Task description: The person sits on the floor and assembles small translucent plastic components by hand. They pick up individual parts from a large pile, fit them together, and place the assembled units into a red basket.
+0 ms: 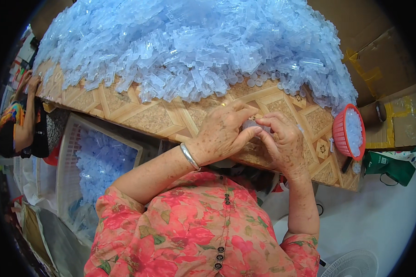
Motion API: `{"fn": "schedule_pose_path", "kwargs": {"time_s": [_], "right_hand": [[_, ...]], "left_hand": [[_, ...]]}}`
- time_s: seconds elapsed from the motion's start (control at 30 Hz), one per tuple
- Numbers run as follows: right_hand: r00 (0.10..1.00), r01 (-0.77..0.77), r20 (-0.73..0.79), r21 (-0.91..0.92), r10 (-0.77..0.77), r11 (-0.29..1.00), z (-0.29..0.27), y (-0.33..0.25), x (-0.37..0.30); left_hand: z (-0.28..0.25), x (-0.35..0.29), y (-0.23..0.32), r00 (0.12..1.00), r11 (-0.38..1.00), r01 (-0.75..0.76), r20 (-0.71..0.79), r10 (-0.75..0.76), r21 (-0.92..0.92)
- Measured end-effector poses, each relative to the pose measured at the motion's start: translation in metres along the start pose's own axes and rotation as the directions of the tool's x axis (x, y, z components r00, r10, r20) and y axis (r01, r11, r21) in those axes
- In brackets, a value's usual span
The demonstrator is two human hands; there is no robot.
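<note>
Near the front edge of the table, my left hand (pixel 223 130) and my right hand (pixel 284 138) meet with fingers closed around a small translucent plastic piece (pixel 250 123). The fingers cover most of it, so its exact shape is hidden. Both thumbs press close together at its near side. Beyond my hands rises a large heap of bluish clear plastic pieces (pixel 194 51), many of them long and flat. Small round clear discs (pixel 259 81) lie at the heap's near edge.
The wood-patterned table (pixel 166 115) runs across. A red basket (pixel 339 134) of clear pieces stands at its right edge. Left below is a white crate (pixel 64 161) of pieces. Cardboard (pixel 379 60), a green bag (pixel 393 167) and a fan (pixel 353 265) are rightward. Another person (pixel 27 115) works far left.
</note>
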State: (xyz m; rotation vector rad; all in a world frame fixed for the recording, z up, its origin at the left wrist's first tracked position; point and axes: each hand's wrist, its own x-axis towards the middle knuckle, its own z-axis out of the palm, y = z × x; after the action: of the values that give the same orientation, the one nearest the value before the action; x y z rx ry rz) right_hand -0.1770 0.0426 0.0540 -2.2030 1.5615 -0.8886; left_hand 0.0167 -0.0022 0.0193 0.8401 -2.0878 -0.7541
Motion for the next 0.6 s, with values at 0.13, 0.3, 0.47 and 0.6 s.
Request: {"fn": "schedule_pose_path", "kwargs": {"time_s": [0.13,0.3,0.47,0.6], "right_hand": [[0.999,0.030,0.018,-0.043,-0.029,0.999,-0.001,0.003,0.002],[0.995,-0.027,0.092,0.021,0.025,0.999,-0.007,0.001,0.004],[0.976,-0.169,0.168,0.198,0.137,0.965,-0.015,0.001,0.011],[0.934,-0.310,0.277,0.317,0.224,0.896,-0.020,0.016,0.012]], "left_hand": [[-0.002,0.012,-0.001,0.982,0.995,0.090,0.168,-0.084,-0.031],[0.001,0.025,-0.002,0.750,0.640,0.643,0.513,-0.417,-0.420],[-0.002,0.029,-0.001,0.657,0.502,0.749,0.586,-0.474,-0.433],[0.001,0.033,-0.002,0.584,0.425,0.808,0.654,-0.482,-0.408]]}}
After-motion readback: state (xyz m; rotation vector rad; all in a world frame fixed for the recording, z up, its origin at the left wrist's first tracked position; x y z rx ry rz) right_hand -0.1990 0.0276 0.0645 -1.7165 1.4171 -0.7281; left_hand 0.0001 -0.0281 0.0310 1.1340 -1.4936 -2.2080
